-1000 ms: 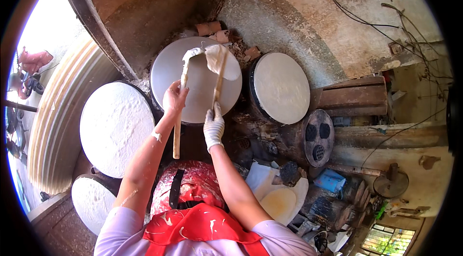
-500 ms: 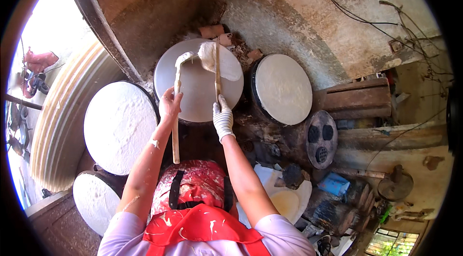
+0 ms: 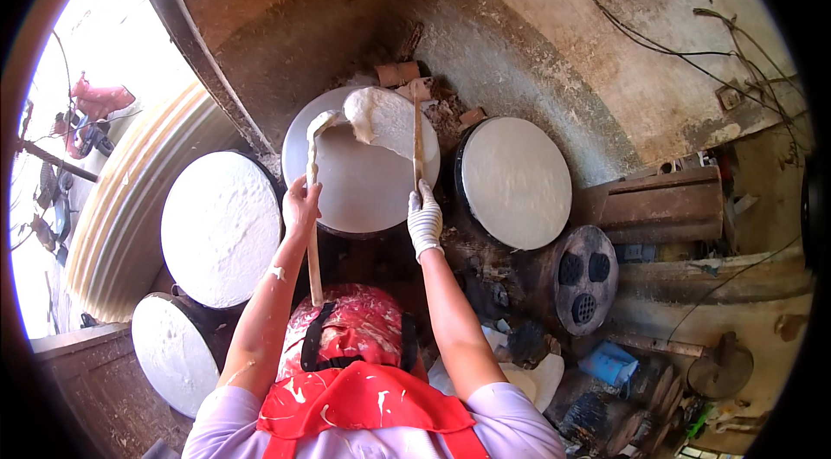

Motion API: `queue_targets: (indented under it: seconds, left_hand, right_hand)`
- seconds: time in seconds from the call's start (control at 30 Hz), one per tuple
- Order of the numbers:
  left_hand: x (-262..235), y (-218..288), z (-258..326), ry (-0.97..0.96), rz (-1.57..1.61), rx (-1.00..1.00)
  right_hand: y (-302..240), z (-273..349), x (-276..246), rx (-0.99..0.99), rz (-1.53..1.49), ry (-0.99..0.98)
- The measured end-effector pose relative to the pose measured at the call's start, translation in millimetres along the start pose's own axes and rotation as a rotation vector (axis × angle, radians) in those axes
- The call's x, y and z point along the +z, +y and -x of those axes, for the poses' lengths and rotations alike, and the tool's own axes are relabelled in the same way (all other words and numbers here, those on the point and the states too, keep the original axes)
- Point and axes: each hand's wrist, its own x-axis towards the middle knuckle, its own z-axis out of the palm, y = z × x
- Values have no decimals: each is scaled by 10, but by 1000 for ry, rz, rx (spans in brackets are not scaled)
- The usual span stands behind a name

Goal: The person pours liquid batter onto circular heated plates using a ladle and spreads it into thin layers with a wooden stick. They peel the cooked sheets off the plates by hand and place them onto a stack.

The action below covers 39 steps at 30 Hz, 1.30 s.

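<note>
My left hand [image 3: 302, 204] is bare and wrapped round a long wooden stick [image 3: 315, 269], whose upper end is bent and coated in white paste. A striped glove covers my right hand [image 3: 425, 218], which grips a thin wooden stick [image 3: 418, 134] that stands upright over a round pale griddle-like top [image 3: 355, 199]. On the far part of that top lies a white layer [image 3: 385, 120], with a thicker fluffy lump at its left edge. The right stick crosses the layer's right edge; whether it touches cannot be made out. White splashes mark my forearms and red apron.
White-covered round tops stand at the left [image 3: 221, 230] and near left [image 3: 173, 355]. Another round pale top [image 3: 515, 182] is at the right, beside a disc with dark holed blocks [image 3: 586, 280]. Bricks [image 3: 398, 74] lie against the far wall. A blue container [image 3: 608, 364] sits lower right.
My right hand and its stick have moved right, away from the left stick. The white layer shows wider across the top, its lump now apart from the right stick. The whole view has shifted slightly.
</note>
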Motion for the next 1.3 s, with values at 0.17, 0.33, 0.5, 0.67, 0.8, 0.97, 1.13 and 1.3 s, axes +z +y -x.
queue_targets:
  seconds: [0.17, 0.33, 0.5, 0.67, 0.8, 0.97, 1.13, 1.3]
  left_hand:
    - [95, -21, 68, 22, 54, -27]
    - [127, -5, 113, 54, 136, -57]
    - [102, -27, 139, 78, 206, -127]
    - [86, -78, 227, 91, 349, -221]
    - [57, -95, 293, 122, 347, -235]
    - [16, -125, 375, 141, 390, -240]
    - [37, -150, 505, 183, 417, -265]
    - [-19, -175, 642, 180, 390, -286]
  right_hand:
    - [221, -78, 251, -30, -149, -309]
    - [41, 114, 347, -164, -62, -360]
    - [256, -404, -74, -20, -139, -286]
    - [462, -658, 19, -163, -149, -521]
    - [410, -409, -4, -227, -148, -656]
    - [366, -1000, -230, 8, -120, -590]
    - [403, -1109, -143, -299, -56, -802]
    - [467, -1060, -286, -278, 58, -840]
